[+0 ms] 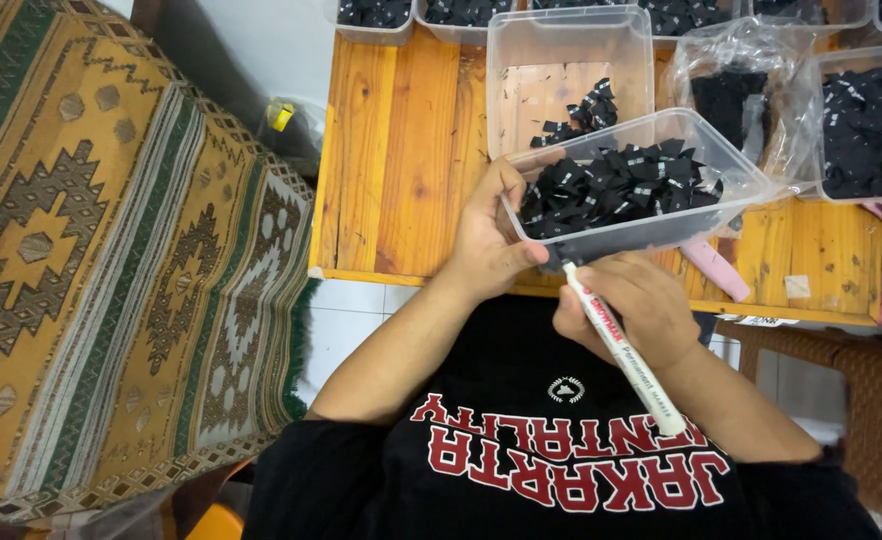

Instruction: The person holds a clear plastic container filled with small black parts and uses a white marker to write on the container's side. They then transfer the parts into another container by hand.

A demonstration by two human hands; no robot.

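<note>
So the biggest thing in view is a patterned woven rug in orange, green and cream [91,260], spread out well to the left of the orange-stained wooden table [401,150], which gets used as the landmark here. A black shirt with red lettering [561,460] is seen just below the table's near edge. On the table's back part an almost empty clear rectangular plastic tub [561,60] is parked, with only a few black bits in its corner. To the right of it on the same tabletop, a crinkled clear plastic bag holding black pieces [731,90] and another clear tub full of black fabric tags [866,125] are lined up. Tilted over the table's near edge, a clear plastic tub packed with small black fabric tags [631,180] is gripped by the left hand [486,240], thumb hooked over the rim and fingers curled around the corner. Just off the table's front edge, under that tub, the right hand [631,305] is closed around a white marker pen [621,345], tip pointed up at the tub's underside. A pink flat stick [716,268] is lying on the table edge, right of the tub
</note>
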